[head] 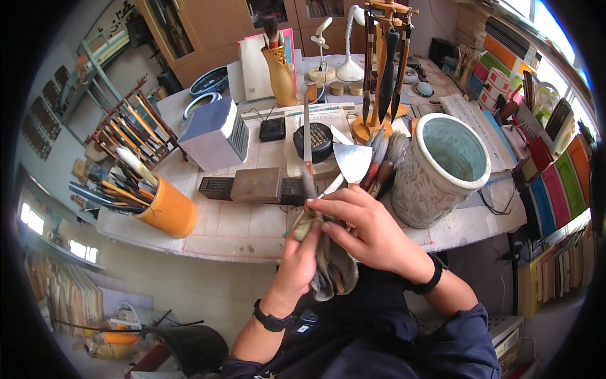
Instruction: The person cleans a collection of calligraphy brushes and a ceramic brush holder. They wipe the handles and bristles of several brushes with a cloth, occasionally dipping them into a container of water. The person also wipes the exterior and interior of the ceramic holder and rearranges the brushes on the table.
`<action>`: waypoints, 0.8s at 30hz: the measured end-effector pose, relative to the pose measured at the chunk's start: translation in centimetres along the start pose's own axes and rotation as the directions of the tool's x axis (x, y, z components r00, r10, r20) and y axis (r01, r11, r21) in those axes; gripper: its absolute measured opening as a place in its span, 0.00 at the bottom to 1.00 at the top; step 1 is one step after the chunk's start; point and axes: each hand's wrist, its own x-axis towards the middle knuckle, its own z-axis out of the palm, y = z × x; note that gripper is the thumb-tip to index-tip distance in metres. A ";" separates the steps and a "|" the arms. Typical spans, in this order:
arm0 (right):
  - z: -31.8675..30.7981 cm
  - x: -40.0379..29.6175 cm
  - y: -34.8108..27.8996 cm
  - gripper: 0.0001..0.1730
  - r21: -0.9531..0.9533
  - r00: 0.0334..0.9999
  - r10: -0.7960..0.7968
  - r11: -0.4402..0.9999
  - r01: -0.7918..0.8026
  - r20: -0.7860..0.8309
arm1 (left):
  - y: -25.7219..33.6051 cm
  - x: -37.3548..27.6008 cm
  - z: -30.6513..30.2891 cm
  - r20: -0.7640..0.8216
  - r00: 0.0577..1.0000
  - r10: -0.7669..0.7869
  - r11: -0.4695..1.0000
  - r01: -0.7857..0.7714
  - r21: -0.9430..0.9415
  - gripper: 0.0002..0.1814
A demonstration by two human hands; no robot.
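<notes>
Close in front of my body, my left hand (299,260) grips a crumpled, stained cloth (348,272) wrapped about a slender dark tool (308,187). The fingertips of my right hand (374,227) pinch the same tool at the cloth's upper end; its exact kind is blurred. Beyond it a long narrow metal blade (307,128) points away over a round black box (318,142). I cannot tell whether blade and tool are one piece. A scraper with a broad metal blade (352,160) stands out past my right fingers, which hide its handle.
Right of my hands stands a tall carved ceramic pot (416,189), beside several brushes (386,158). A wooden stand (371,129) carries hanging brushes. Leftward are a brown block (257,184), a boxy white-and-grey appliance (208,135) and an orange pen pot (175,208) on the table (227,241).
</notes>
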 end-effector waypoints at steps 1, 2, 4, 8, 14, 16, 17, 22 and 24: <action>0.2 -0.2 -0.2 0.20 0.020 0.999 -0.033 0.999 0.034 -0.026 | 0.5 0.2 0.0 -0.048 0.999 0.020 0.999 -0.021 -0.024 0.17; 0.0 -0.6 -0.4 0.23 -0.100 0.994 -0.086 0.992 0.079 -0.071 | 1.1 0.3 0.2 -0.079 0.992 0.099 0.995 -0.100 -0.002 0.16; 0.2 -2.9 -1.0 0.21 -0.272 1.000 0.002 0.962 -0.008 -0.022 | 2.0 0.4 -0.1 -0.144 0.975 0.171 0.985 -0.172 0.009 0.16; 4.0 -6.6 -1.2 0.22 -0.247 0.992 0.101 0.966 -0.079 0.078 | 1.5 1.1 0.3 -0.273 0.948 0.165 0.984 -0.175 -0.013 0.19; 6.3 -8.8 -0.5 0.16 -0.203 0.976 0.219 0.956 -0.210 0.021 | 1.9 0.9 1.1 -0.285 0.932 0.222 0.970 -0.241 -0.034 0.18; 5.9 -9.1 -0.6 0.13 -0.085 0.950 0.297 0.954 -0.289 0.097 | 3.2 1.4 0.5 -0.210 0.949 0.236 0.970 -0.243 -0.005 0.20; 5.5 -9.3 -0.5 0.11 0.000 0.922 0.354 0.934 -0.358 0.156 | 3.9 1.5 0.3 -0.202 0.953 0.224 0.973 -0.232 -0.012 0.21; 4.7 -8.5 0.0 0.11 0.381 0.795 0.506 0.699 -0.605 0.334 | 3.9 1.0 0.8 -0.145 0.984 0.103 0.964 -0.134 -0.228 0.20; 4.9 -7.9 0.1 0.11 0.323 0.794 0.551 0.726 -0.607 0.256 | 1.8 0.8 0.5 -0.135 0.983 0.123 0.990 -0.132 -0.060 0.18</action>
